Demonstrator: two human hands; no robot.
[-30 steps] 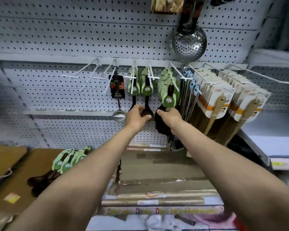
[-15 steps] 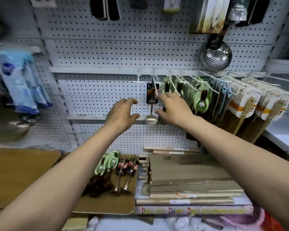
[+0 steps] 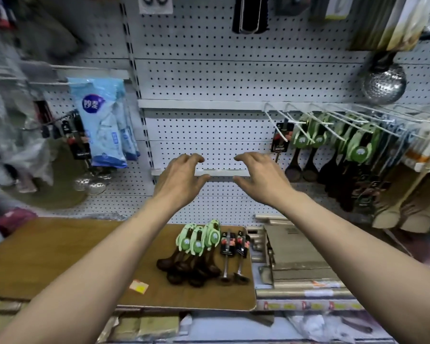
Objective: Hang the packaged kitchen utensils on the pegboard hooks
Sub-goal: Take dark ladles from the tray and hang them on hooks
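Several dark wooden spoons with green card labels lie on a brown board, beside two small metal spoons on black-and-red cards. On the pegboard at right, white hooks carry more green-carded spoons and one black-carded spoon. My left hand and right hand hover side by side in front of the bare pegboard, above the lying utensils, fingers spread and curled, holding nothing.
A metal skimmer hangs at upper right. Wooden spatulas in card sleeves fill the far-right hooks. Blue packets hang at left. Flat boxed goods are stacked right of the brown board.
Both hands have left the hung spoons and drawn back to the left, empty. The view has swung left and down, bringing the utensils on the brown board into sight.
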